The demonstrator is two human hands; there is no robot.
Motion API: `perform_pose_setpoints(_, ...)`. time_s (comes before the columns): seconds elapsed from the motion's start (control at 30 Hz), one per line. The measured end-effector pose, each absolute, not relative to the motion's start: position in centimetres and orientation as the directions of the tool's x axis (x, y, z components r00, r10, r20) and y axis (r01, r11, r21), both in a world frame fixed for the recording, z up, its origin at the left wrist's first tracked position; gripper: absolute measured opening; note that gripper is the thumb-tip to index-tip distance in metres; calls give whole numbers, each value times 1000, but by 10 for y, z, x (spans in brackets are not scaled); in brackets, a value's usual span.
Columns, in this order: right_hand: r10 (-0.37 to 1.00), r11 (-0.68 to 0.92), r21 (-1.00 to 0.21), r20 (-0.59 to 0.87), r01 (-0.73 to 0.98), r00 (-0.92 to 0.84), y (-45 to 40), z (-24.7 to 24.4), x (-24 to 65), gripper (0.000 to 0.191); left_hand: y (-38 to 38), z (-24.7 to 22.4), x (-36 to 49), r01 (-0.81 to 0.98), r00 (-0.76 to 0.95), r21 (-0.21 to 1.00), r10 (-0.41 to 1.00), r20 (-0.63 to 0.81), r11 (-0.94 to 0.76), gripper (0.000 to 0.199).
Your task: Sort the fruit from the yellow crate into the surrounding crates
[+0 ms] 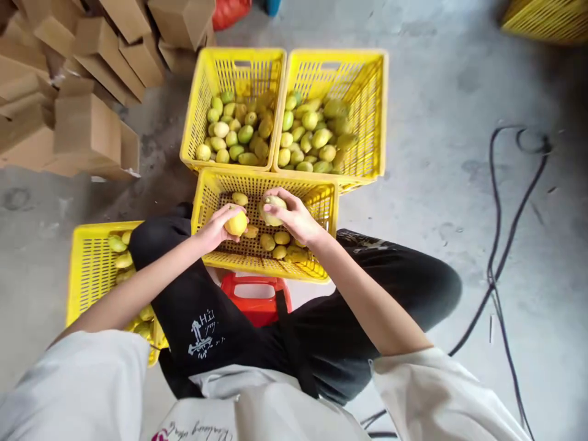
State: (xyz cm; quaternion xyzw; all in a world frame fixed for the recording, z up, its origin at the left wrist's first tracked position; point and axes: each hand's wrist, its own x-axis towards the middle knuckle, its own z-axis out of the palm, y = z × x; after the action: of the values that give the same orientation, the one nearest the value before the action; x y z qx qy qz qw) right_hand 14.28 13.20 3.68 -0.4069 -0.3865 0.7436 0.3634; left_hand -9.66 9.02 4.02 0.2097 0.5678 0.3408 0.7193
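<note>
My left hand (pixel 219 228) is closed around a yellow mango (pixel 236 223). Beside it, my right hand (pixel 296 214) grips a paler, greenish-yellow mango (pixel 272 212). Both hands are over the near yellow crate (pixel 264 267), whose slatted floor carries several loose mangoes (pixel 267 241), mostly toward its right end. Behind it stand two more yellow crates: the back left crate (pixel 187 138) and the back right crate (pixel 382 116). Each holds many green and yellow mangoes.
Another yellow crate (pixel 89 272) with mangoes stands by my left leg. A red plastic stool (pixel 266 315) is between my legs. Cardboard boxes (pixel 87 128) crowd the upper left. A black cable (pixel 498 257) loops over the floor at right; another yellow crate (pixel 546 21) is beyond.
</note>
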Motion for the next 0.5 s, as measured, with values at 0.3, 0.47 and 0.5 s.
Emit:
perform_pose_setpoints(0.3, 848, -526, -820, -527, -225, -63, 121, 27, 176, 33, 92, 25, -62, -302, 57, 783, 830, -554, 544, 31)
perform_pose_setpoints(0.47, 740, -630, -679, -672, -376, -26, 133, -3, 162, 37, 104, 33, -57, -317, -91, 795, 818, -568, 517, 30)
perform_pose_setpoints(0.5, 731, -637, -672, -682, -378, -19, 133, -8, 159, 39, 107, 34, -56, -315, -117, 796, 811, -573, 517, 31)
